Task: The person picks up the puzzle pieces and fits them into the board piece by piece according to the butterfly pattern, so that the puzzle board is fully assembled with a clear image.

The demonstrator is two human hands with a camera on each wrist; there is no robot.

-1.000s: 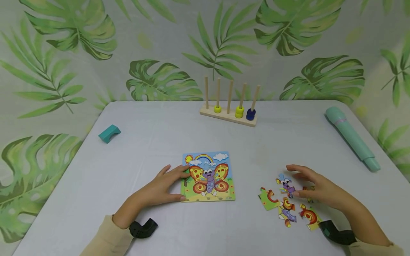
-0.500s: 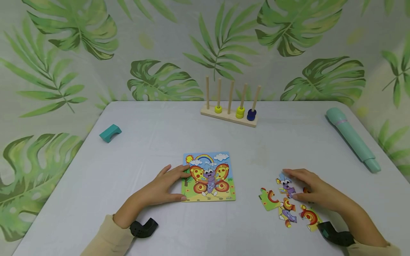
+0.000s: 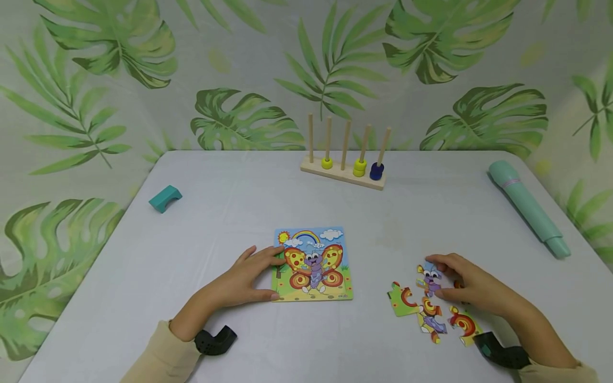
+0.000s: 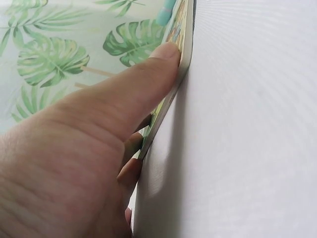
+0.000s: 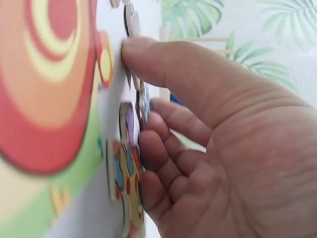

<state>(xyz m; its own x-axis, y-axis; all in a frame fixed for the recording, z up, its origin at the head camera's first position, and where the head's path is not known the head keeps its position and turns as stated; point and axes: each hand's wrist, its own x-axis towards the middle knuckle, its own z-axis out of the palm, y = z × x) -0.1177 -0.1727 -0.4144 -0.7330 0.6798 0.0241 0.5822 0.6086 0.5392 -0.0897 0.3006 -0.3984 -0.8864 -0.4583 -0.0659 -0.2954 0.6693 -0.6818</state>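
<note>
A square butterfly puzzle board [image 3: 313, 266] lies flat in the middle of the table. My left hand [image 3: 241, 282] rests on its left edge, fingers fairly straight; in the left wrist view the thumb [image 4: 143, 84] presses on the board's rim [image 4: 171, 82]. At the right, my right hand [image 3: 479, 287] pinches a puzzle piece [image 3: 432, 276] with a purple butterfly face between thumb and fingers. Around it lie a green-and-red piece [image 3: 401, 299], a piece with a purple body [image 3: 432, 322] and a red swirl piece [image 3: 462, 322]. Another piece is partly hidden under the right hand.
A wooden peg stand [image 3: 342, 173] with yellow and blue beads stands at the back. To the far right lies a mint-green toy microphone [image 3: 529, 207]. A teal arch block [image 3: 165, 198] sits at the far left. A leaf-print cloth [image 3: 249, 58] hangs behind the table.
My right hand has lowered its fingers onto the butterfly-face piece, and that piece has shifted slightly to the right. The left hand stays in place on the board.
</note>
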